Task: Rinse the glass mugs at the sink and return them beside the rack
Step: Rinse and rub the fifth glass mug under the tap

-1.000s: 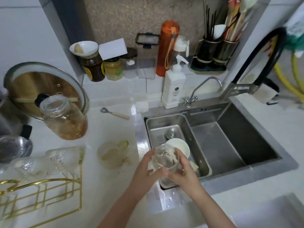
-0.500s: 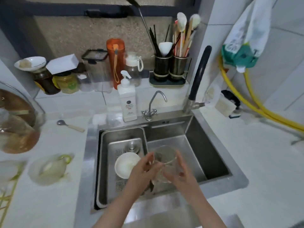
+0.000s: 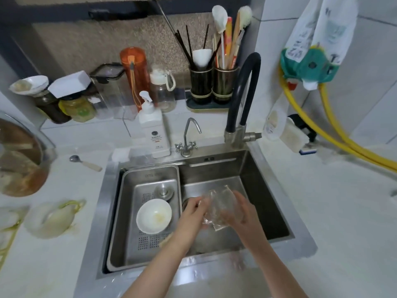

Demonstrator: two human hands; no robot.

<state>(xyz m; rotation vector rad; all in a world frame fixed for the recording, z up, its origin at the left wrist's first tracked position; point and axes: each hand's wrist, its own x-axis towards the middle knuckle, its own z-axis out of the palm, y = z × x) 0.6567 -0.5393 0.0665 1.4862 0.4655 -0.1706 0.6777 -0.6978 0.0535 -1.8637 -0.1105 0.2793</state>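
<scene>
I log the bench (image 3: 322, 211) first: white stone, wrapping the steel sink (image 3: 279, 186) on three sides. Inside the sink, the left half carries a perforated steel tray (image 3: 129, 222), and a white bowl (image 3: 154, 216) sits in that tray. The black hose faucet (image 3: 247, 91) stands at 12 o'clock of the open basin, a small chrome tap (image 3: 189, 136) just beside it toward 10 o'clock. I see no water stream from either.

Task item: one glass mug (image 3: 218, 208), held over the open right basin, tilted, mouth toward 1 o'clock. It is blurred; I cannot make out the handle. My left hand (image 3: 191, 216) grips it from 9 o'clock, fingers curled on the wall. My right hand (image 3: 240, 211) wraps it from 3 o'clock, fingers closed around the glass. Both hands are holding, neither spread wide.

A second clear mug-like vessel (image 3: 51, 218) lies on the bench at 9 o'clock of the sink, well apart; too blurred to confirm.

Judgement: the step in hand is the rinse itself, mug positioned in the basin, water apparently not running. Next move calls for freeing one hand to open a tap, keeping the other firm on wet glass, then turning the mug under the spout.
</scene>
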